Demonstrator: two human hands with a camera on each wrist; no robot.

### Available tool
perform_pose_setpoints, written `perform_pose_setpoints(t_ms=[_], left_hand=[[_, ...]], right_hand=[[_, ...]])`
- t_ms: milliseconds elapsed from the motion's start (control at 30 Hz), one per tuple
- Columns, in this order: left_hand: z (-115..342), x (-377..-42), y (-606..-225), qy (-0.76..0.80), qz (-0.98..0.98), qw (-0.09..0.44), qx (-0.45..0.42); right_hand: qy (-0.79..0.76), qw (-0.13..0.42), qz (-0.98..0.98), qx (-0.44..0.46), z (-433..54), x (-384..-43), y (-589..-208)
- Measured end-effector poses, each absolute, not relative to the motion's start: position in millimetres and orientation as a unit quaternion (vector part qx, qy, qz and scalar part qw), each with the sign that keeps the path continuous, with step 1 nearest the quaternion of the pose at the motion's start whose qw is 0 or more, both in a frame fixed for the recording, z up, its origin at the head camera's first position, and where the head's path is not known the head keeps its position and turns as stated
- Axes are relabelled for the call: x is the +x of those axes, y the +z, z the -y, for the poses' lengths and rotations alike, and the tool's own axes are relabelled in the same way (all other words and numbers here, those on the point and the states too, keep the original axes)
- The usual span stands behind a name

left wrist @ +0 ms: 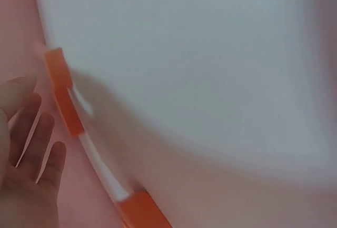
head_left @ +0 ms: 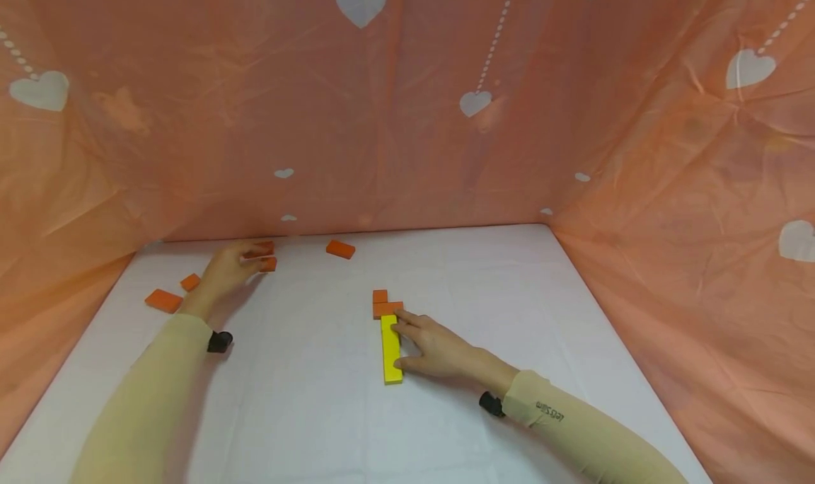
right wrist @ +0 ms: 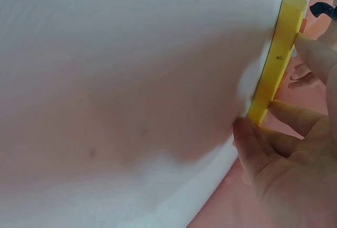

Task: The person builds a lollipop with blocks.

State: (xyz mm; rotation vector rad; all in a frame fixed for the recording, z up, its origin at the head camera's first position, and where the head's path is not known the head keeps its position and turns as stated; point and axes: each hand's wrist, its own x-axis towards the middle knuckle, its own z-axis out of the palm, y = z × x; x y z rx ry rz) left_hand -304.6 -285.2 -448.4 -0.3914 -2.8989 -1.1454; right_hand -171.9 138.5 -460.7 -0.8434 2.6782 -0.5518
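Over at the far left, my left hand (head_left: 228, 266) reaches toward two orange blocks (head_left: 270, 264), its fingertips right by them. Its fingers are loosely extended in the left wrist view, beside two orange blocks (left wrist: 68, 112) that line up end to end there. My right hand (head_left: 439, 347) touches the right side of a long yellow block (head_left: 390, 356) with thumb and fingertips spread along it. The yellow block lies lengthwise, its far end against an orange rectangular block (head_left: 384, 310). A small orange block (head_left: 380, 296) sits behind that one, at its left.
Left of my left forearm lie a larger orange block (head_left: 163, 301) and a smaller orange one (head_left: 190, 281). Another orange block (head_left: 340, 249) rests near the back edge. A white-covered table (head_left: 305, 399) meets an orange heart-patterned curtain (head_left: 407, 151) behind and at both sides.
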Motion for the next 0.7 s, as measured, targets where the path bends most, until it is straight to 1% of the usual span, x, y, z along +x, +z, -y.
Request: perform_pose_setpoints(t_ms=[200, 400, 700], left_hand=[[289.1, -304.8, -452.2, -0.35, 0.928, -0.011, -0.129], [286.9, -307.1, -456.1, -0.338, 0.932, -0.004, -0.133], [287.5, -306.5, -462.7, -0.33, 0.931, 0.028, -0.154]], right_hand=[[-0.188, 0.141, -0.928, -0.288, -138.0, -172.2, -460.1], [-0.195, 0.142, -0.926, -0.292, -138.6, -171.3, -458.2], [-0.195, 0.142, -0.926, -0.291, -138.1, -171.3, -458.6]])
